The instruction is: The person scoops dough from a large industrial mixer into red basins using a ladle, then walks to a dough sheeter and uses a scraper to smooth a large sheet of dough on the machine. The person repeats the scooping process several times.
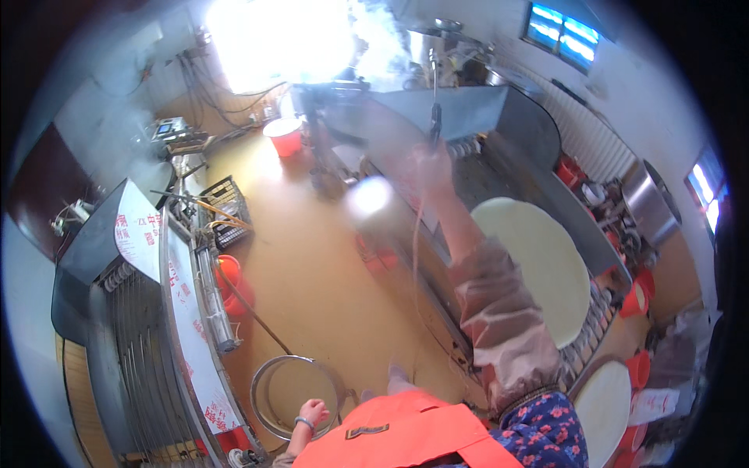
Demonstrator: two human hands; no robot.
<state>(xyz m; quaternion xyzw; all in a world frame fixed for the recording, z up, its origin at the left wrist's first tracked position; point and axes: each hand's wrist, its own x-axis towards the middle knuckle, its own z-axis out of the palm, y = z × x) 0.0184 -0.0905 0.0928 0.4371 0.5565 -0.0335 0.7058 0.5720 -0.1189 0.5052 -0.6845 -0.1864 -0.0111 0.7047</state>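
Note:
My right arm, in a brown sleeve cover, reaches forward over a grey metal machine. The blurred right hand is closed around the dark handle of a thin metal-tipped tool, which points away from me. Beneath that forearm, a large round pale sheet lies across the machine's rollers. My left hand hangs low with its fingers curled in, and I see nothing in them. A metal hoop stands beside it, near the floor.
A second roller machine runs along the left. On the floor are a red bucket, a black crate and an orange-red tub. Another round pale sheet lies at lower right. Steam rises at the back.

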